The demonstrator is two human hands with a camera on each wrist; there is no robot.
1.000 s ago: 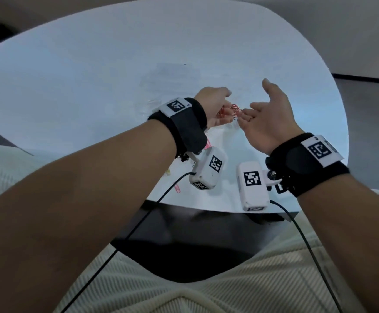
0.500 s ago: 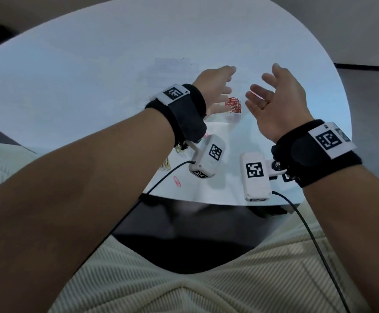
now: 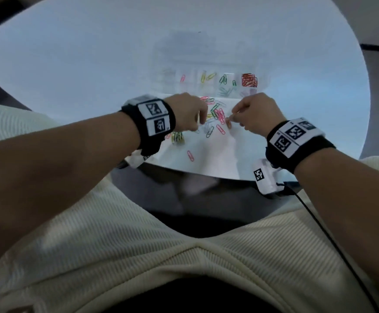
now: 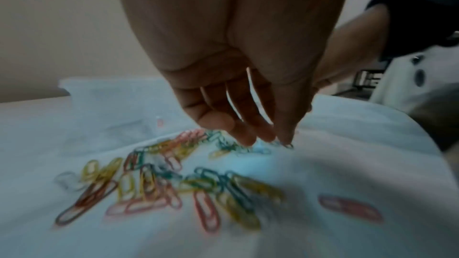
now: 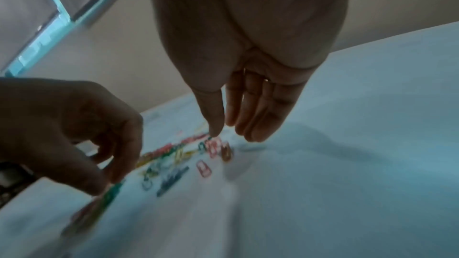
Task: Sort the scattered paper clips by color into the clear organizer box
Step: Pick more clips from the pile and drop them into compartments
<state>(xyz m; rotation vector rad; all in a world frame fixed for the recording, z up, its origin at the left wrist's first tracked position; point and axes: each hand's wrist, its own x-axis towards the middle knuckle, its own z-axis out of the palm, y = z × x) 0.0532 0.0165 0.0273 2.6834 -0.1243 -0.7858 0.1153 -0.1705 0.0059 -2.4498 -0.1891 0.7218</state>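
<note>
The clear organizer box [image 3: 206,64] stands on the white table [image 3: 71,64]. Its compartments hold red clips [image 3: 249,80], green clips [image 3: 223,80], yellow clips [image 3: 206,76] and one pink clip [image 3: 182,78]. Scattered mixed-colour paper clips [image 3: 215,114] lie in front of it, between my hands. My left hand [image 3: 190,114] points down into the pile, thumb and fingertips [image 4: 268,134] drawn together on a teal clip [image 4: 288,145]. My right hand [image 3: 251,111] hangs with straight fingers [image 5: 255,123], thumb tip touching a pink clip [image 5: 214,145].
More clips [image 3: 177,137] lie under my left wrist, and a lone pink one [image 3: 190,155] sits near the table's front edge [image 3: 206,173]. A black cable [image 3: 333,240] runs from the right wrist camera across my lap.
Both hands were raised and open over the box beside the red clips. They have come down and toward me onto the scattered pile, and the left fingers have drawn together.
</note>
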